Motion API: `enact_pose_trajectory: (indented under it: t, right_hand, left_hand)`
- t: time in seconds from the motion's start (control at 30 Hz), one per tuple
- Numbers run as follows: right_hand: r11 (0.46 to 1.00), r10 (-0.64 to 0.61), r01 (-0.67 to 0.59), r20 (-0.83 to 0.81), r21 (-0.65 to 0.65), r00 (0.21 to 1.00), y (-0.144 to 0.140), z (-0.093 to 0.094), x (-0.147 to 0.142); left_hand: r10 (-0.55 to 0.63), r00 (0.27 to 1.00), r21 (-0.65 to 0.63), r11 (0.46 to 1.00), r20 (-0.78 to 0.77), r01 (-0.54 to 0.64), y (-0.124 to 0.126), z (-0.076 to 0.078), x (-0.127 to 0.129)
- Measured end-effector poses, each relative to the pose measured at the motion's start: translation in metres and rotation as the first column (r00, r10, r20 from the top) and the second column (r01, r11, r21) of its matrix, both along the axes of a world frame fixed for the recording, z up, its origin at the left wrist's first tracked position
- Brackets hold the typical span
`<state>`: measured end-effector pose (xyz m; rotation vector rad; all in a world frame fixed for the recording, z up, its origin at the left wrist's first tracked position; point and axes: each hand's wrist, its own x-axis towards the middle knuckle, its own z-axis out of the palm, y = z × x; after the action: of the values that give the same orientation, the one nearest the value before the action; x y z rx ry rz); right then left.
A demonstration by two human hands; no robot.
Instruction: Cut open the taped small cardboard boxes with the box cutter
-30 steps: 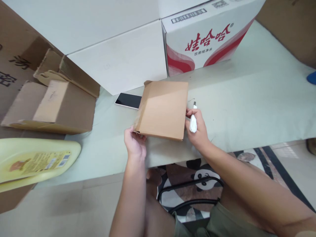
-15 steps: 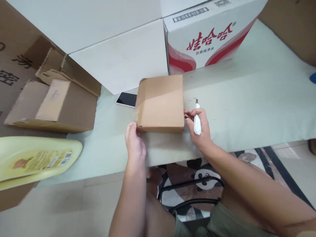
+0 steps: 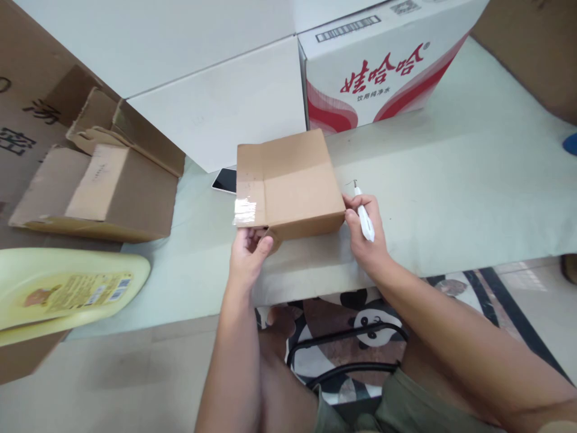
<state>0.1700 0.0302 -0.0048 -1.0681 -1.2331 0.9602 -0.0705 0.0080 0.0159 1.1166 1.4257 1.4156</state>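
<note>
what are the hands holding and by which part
The left hand grips the cardboard box at its near left corner; the right hand holds a white cutter by its handle, beside the box's near right corner.

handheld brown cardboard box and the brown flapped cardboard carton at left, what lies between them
In the head view, a black-screened, pale-edged phone lies between them on the pale green surface, its right end hidden by the handheld box.

The left forearm (image 3: 234,349) rises steeply to the left hand (image 3: 247,260), its fingers bent and partly hidden, the thumb (image 3: 265,244) slanting off to the right. The right forearm (image 3: 442,319) slants in from the lower right, its wrist (image 3: 382,269) nearly straight, the right hand (image 3: 370,240) curled in a grip. The 2 hands are apart.
</note>
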Motion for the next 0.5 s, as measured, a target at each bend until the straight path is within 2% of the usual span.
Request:
enact_pose_trajectory:
  t: [0.1, 0.2, 0.3, 0.4, 0.5]
  right_hand:
    - [1.0, 0.003, -0.002, 0.018, -0.021, 1.0, 0.0, 0.001, -0.002]
    - [0.998, -0.037, 0.038, 0.043, -0.044, 0.998, -0.001, 0.002, -0.004]
    - [0.994, -0.018, 0.03, 0.105, -0.107, 0.994, -0.001, 0.004, 0.0]
    - [0.983, 0.106, -0.071, 0.213, -0.167, 0.971, 0.0, 0.007, 0.005]
    - [0.981, 0.182, -0.155, 0.294, -0.113, 0.938, 0.0, 0.009, 0.007]
  left_hand:
    - [-0.049, 0.982, -0.095, 0.995, -0.184, 0.031, -0.003, 0.002, -0.002]
    - [0.035, 0.97, -0.09, 0.994, -0.24, -0.058, -0.004, 0.002, 0.0]
    - [0.166, 0.973, -0.03, 0.985, -0.161, -0.173, -0.002, 0.002, 0.001]
    - [0.207, 0.977, -0.049, 0.976, -0.057, -0.21, -0.001, 0.0, 0.001]
    - [0.242, 0.97, -0.074, 0.968, 0.013, -0.24, 0.0, -0.001, 0.002]
